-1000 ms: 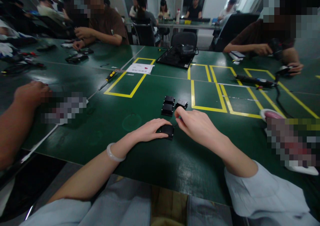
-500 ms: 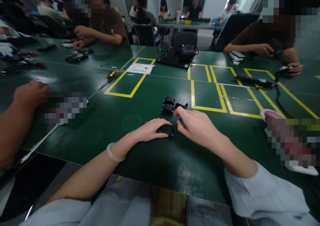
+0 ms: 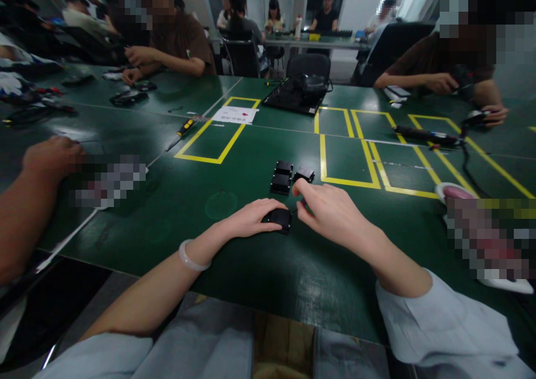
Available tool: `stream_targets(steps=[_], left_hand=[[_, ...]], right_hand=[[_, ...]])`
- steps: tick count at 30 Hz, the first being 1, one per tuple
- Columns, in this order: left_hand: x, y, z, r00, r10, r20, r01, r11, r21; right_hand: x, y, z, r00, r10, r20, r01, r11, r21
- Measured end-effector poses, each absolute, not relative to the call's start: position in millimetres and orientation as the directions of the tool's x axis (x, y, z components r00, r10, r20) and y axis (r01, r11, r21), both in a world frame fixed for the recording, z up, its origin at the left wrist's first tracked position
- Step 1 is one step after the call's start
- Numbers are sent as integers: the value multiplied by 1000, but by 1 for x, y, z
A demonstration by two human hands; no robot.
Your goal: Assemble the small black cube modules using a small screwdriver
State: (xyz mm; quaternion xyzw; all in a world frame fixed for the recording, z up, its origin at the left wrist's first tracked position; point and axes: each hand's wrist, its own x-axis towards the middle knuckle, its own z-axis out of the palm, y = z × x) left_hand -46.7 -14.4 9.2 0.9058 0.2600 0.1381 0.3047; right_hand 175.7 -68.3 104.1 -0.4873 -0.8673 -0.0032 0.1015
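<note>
On the green table [image 3: 234, 267], a small black block [image 3: 280, 219] lies between the thumb and fingers of my left hand [image 3: 255, 217], which grips it from the left. My right hand [image 3: 329, 209] is pinched just right of that block, closed on a thin dark tool whose tip reaches toward the block's right edge; most of the tool is hidden by my fingers. Beyond my hands stand two more black blocks [image 3: 281, 177] in a column, touching or nearly so. Another black block [image 3: 304, 173] sits to their right, tilted, just past my right fingertips.
A yellow and black screwdriver [image 3: 184, 130] and a paper sheet [image 3: 234, 115] lie ahead left, by yellow tape outlines. A black tray [image 3: 293, 95] is farther off. Another person's arm [image 3: 29, 195] rests at left. A white-rimmed dish [image 3: 508, 281] is at right.
</note>
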Motion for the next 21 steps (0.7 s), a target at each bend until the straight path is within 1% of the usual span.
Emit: stream_targets(steps=[7, 12, 14, 21], left_hand=[[-46, -14, 9, 828, 553, 98, 385, -685, 618], [-47, -14, 8, 828, 553, 94, 386, -684, 618], [-47, -14, 8, 830, 550, 91, 387, -685, 618], [-47, -14, 9, 832, 548, 87, 386, -684, 620]], right_hand=[[177, -66, 100, -490, 860, 143, 865, 501, -46], [176, -67, 101, -496, 847, 188, 849, 520, -101], [176, -67, 101, -497, 847, 191, 847, 521, -105], [176, -65, 101, -494, 858, 139, 862, 505, -56]])
